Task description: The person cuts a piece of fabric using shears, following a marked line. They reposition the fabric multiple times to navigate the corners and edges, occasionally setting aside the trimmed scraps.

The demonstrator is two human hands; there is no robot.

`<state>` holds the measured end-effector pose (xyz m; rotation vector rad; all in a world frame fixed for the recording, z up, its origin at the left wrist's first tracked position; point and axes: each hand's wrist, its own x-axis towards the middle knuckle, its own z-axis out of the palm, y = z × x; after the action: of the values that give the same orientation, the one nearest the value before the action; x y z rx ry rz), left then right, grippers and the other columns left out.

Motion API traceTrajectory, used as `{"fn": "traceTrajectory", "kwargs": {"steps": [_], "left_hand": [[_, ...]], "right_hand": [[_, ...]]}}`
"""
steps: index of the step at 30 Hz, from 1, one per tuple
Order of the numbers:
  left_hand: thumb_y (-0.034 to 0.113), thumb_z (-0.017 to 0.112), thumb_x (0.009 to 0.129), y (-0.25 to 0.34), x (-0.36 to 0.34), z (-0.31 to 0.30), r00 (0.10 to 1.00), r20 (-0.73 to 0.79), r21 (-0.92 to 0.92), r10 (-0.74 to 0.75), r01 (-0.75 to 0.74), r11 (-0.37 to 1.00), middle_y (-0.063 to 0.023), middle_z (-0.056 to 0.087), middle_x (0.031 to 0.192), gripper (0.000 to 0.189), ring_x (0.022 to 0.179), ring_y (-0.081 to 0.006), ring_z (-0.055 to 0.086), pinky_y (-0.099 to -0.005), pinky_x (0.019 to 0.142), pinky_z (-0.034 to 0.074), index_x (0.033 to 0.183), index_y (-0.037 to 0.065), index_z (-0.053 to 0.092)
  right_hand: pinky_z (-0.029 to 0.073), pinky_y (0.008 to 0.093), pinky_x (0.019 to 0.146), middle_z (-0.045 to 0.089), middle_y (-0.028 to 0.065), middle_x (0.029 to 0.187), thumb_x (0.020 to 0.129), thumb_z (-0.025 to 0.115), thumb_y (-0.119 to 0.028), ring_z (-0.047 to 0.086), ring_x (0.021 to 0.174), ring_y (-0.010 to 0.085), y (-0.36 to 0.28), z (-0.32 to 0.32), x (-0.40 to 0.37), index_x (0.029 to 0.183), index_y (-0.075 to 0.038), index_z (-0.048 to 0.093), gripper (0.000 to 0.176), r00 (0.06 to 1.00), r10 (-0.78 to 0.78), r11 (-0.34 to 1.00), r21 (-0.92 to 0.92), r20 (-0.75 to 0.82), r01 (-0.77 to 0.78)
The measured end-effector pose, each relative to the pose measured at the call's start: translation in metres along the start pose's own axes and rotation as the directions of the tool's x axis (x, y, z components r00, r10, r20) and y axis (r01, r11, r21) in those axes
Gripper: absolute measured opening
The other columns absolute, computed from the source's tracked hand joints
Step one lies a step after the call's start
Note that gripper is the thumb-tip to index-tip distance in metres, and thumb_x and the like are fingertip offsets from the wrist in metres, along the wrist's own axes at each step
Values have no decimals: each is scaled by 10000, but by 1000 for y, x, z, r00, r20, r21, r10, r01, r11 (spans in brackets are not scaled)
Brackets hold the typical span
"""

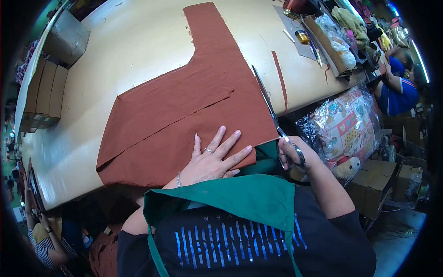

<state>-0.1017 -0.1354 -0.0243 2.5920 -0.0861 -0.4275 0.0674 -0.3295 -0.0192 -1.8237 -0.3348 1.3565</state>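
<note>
A large piece of rust-brown cloth (184, 106) lies flat on the pale table, with a long slit-like line running slantwise across it. My left hand (210, 157) rests on the cloth near its front edge, palm down and fingers spread. In my right hand (295, 154) I grip a pair of metal scissors (272, 113) by the handles. Their long blades point away from me along the cloth's right edge and look nearly closed. A narrow strip of the same cloth (279, 81) lies apart on the table to the right.
Cardboard boxes (48, 90) stand at the table's left side. A cluttered tray (323, 44) with pens beside it sits at the back right. A plastic-wrapped patterned bundle (346, 124) is right of my arm. Other people sit at far right and lower left.
</note>
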Motion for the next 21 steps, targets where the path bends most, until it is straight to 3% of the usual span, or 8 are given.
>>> {"fn": "traceTrajectory", "kwargs": {"steps": [21], "left_hand": [[373,461,868,1,-1,1,1000,9,-11,10,-10,1000,-43,61,1459,549,1338,-318,-2,-701,952,46,1366,307,237]], "right_hand": [[374,213,393,450,-7,499,721,516,-664,479,415,74,13,7,-3,674,-48,490,618,996,-26,999,-46,-82,23]]}}
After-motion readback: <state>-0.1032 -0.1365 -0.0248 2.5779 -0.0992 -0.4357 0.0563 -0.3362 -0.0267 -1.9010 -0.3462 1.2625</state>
